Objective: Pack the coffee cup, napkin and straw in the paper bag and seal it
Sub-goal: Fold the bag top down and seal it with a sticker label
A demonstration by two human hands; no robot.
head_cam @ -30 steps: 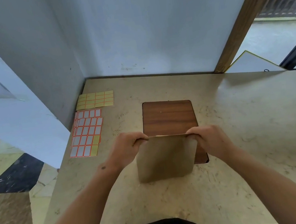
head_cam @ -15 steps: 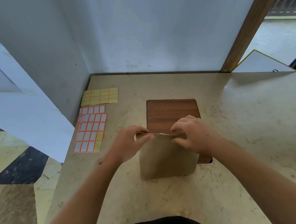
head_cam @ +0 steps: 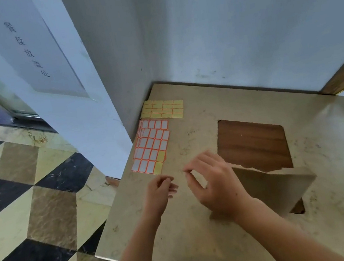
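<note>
Head view: I see both hands off the bag, over bare counter beside the label sheets.

The bag (head_cam: pixel 277 186), matte brown paper with its top folded flat, stands on the beige marbled counter (head_cam: pixel 202 231), partly over a rounded wood-grain inset (head_cam: pixel 253 141). My left hand (head_cam: pixel 159 192) is loosely curled, holding nothing I can make out. My right hand (head_cam: pixel 215 181) pinches thumb to fingertip; whether anything is held, I cannot tell. Gridded white labels (head_cam: pixel 152 148) and a yellow sheet (head_cam: pixel 162 109) lie by the pale wall (head_cam: pixel 240 22). The floor (head_cam: pixel 22 194) shows glossy geometric tiles.
</note>
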